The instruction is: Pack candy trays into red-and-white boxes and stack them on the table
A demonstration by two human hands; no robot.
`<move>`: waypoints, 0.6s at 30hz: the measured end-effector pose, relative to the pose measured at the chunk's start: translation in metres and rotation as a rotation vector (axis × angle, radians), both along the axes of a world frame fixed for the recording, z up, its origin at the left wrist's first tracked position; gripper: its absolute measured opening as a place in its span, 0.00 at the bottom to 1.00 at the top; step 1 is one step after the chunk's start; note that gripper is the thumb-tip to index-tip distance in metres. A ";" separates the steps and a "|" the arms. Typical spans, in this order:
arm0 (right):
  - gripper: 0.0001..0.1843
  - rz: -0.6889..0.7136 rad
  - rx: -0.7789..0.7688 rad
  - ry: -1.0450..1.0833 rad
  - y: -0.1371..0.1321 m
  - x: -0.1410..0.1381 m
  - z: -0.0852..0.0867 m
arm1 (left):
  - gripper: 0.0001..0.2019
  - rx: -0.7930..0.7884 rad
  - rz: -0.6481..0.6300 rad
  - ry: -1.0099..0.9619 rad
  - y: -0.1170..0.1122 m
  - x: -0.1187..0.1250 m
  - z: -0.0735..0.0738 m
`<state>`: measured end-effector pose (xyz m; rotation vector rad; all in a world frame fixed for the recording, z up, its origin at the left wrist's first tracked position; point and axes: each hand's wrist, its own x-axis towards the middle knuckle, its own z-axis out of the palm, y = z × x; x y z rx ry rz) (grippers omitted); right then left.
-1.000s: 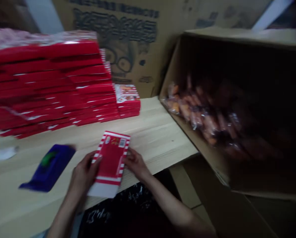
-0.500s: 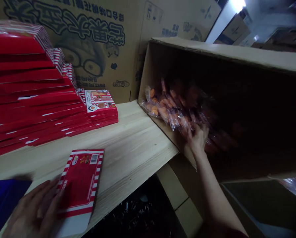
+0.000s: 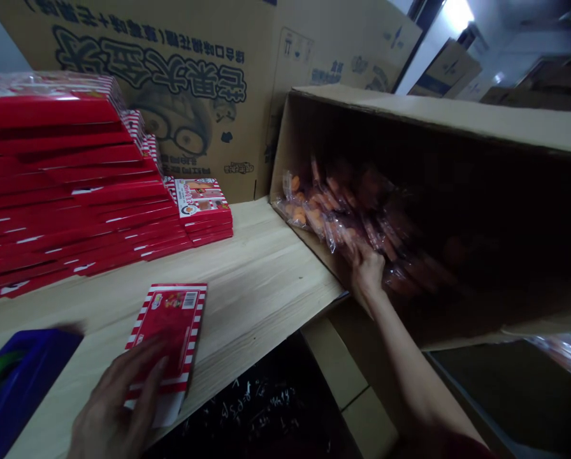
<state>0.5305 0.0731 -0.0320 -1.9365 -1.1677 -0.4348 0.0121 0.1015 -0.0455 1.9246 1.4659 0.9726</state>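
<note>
My left hand [image 3: 120, 395] lies over the lower part of a flat red carton [image 3: 178, 335] with striped edges, a barcode and a white end flap. Its fingers stretch across the carton, thumb apart. Inside a large cardboard box [image 3: 410, 105] tipped on its side, my right hand [image 3: 369, 274] reaches into a heap of clear-wrapped candy packets [image 3: 326, 207] with orange and pinkish pieces. The fingers are closed at the heap's front edge on a candy packet, which they partly hide.
Stacked red cartons [image 3: 65, 185] fill the left of the pale wooden board [image 3: 261, 268]. A blue tape dispenser [image 3: 37, 370] with a green roll sits at the lower left. Behind stands a printed cardboard box [image 3: 247, 38]. A dark surface [image 3: 266, 408] lies below the board's edge.
My left hand has moved right and up, from the red carton's left side onto its face. My right hand has shifted slightly left along the packets. The view has tilted a little.
</note>
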 end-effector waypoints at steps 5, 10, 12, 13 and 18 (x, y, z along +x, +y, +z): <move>0.20 0.125 0.173 0.000 -0.008 -0.044 -0.015 | 0.16 -0.099 -0.152 -0.064 -0.006 0.047 -0.007; 0.14 0.320 0.256 0.084 -0.028 -0.129 -0.007 | 0.31 -0.459 -0.232 -0.498 -0.028 0.127 -0.011; 0.13 0.354 0.342 0.297 -0.034 -0.162 0.005 | 0.39 -0.548 -0.239 -0.638 -0.030 0.151 -0.016; 0.11 0.347 0.380 0.435 -0.035 -0.175 0.011 | 0.43 -0.559 -0.228 -0.673 -0.028 0.158 -0.019; 0.10 0.472 0.362 1.114 -0.027 -0.187 0.031 | 0.46 -0.476 -0.047 -0.782 -0.002 0.134 -0.021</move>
